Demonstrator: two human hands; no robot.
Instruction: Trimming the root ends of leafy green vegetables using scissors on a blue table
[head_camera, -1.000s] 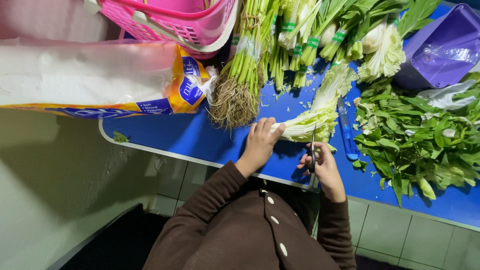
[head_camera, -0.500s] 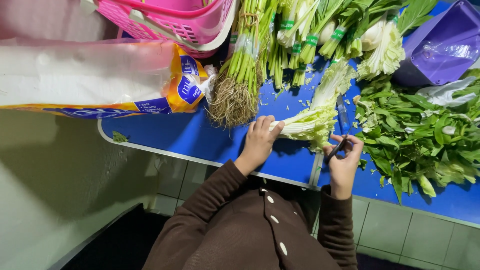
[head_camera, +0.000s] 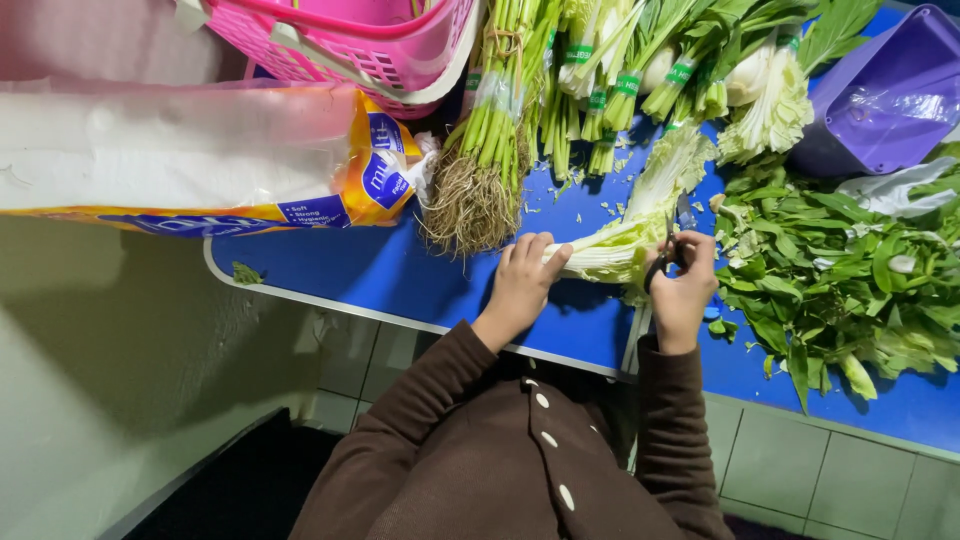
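Left hand (head_camera: 522, 283) pins pale cabbage (head_camera: 640, 215); right hand (head_camera: 683, 285) grips scissors (head_camera: 662, 262) against it

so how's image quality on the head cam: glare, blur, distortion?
Head view: sharp on the left hand and right hand at the cabbage; glare on the plastic-wrapped pack and purple bin; wide-angle bending along the blue table edge; lower left falls into shadow.
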